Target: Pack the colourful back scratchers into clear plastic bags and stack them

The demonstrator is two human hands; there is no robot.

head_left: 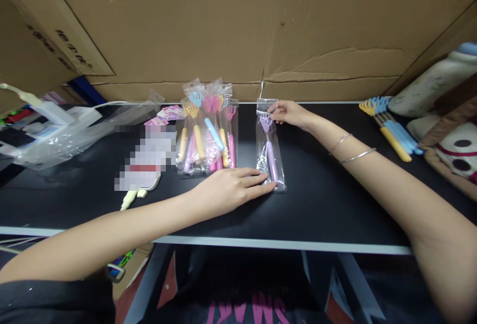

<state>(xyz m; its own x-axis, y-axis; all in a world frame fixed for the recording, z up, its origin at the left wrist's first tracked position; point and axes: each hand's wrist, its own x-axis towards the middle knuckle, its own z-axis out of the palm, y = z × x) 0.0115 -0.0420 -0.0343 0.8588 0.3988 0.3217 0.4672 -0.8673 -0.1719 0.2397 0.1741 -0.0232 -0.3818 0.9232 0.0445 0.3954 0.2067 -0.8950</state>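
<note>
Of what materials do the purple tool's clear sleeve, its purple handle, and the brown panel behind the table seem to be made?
Clear sleeve: probably plastic film, glossy; it is see-through with bright reflections.
Purple handle: perhaps plastic, smooth-looking; its colour is even, though the sleeve's shine leaves this open.
Brown panel: likely cardboard, matte, with creases across its surface.

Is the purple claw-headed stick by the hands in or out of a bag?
In; the clear bag extends past both ends of the purple stick.

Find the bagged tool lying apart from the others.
The lone purple tool, its bag touched by left hand and right hand; other bagged tools lie bunched leftward.
</note>
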